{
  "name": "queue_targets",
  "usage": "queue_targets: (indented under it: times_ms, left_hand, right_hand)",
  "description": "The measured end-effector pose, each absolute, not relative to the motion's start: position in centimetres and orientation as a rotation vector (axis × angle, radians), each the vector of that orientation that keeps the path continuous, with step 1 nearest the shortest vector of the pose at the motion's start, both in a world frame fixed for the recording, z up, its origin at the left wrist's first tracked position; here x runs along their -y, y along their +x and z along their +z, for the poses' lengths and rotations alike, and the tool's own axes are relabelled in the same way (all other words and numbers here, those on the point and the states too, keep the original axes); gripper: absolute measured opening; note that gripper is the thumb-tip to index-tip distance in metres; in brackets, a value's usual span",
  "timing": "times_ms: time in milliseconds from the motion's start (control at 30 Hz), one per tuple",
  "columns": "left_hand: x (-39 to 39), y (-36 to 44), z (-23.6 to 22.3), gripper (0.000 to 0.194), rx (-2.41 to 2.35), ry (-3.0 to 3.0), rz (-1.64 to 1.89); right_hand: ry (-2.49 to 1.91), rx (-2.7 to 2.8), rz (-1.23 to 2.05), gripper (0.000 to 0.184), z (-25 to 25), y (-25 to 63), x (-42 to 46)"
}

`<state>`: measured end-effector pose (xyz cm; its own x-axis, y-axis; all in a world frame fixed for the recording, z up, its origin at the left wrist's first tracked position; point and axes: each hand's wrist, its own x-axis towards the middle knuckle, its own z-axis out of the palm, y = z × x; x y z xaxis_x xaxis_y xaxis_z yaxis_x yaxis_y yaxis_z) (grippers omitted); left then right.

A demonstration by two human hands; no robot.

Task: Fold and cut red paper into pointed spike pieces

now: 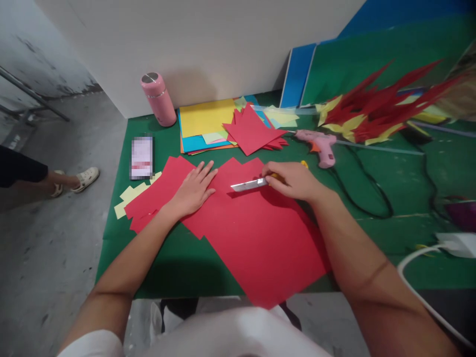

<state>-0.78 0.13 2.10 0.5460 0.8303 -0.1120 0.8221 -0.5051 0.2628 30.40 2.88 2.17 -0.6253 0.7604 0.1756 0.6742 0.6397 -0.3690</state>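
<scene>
Large red paper sheets [256,233] overlap across the front of the green table. My left hand [195,187] lies flat on the red paper with its fingers spread. In my right hand [292,181] is a yellow-handled utility knife [250,185], its blade out and pointing left just over the red sheet. Whether the blade touches the paper I cannot tell. Pale yellow paper strips [132,196] stick out from beneath the red paper on the left.
Behind the sheets lie cut red pieces [250,130] and yellow paper [211,116]. A pink bottle [159,100], a phone [142,157], a corded pink glue gun [320,146] and a red-and-yellow paper flame [375,109] surround them. A person's foot [86,179] shows at left.
</scene>
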Motion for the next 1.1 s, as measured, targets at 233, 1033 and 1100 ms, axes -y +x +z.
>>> queue_targets:
  times_ms: [233,1033,1100]
  left_hand:
    - [-0.5,-0.8,1.0,0.05,-1.432,2.476,0.21]
    - [-0.7,-1.0,0.5,0.049,-1.425,2.367,0.282]
    - [-0.7,-1.0,0.6,0.049,-1.422,2.357,0.278]
  right_hand:
    - [-1.213,2.672,0.436,0.02,3.6,30.1,-2.4]
    - [-1.287,2.731,0.458,0.022,3.9,29.5,-2.2]
    - [-1.279,2.734,0.455,0.023,3.9,29.4,-2.1]
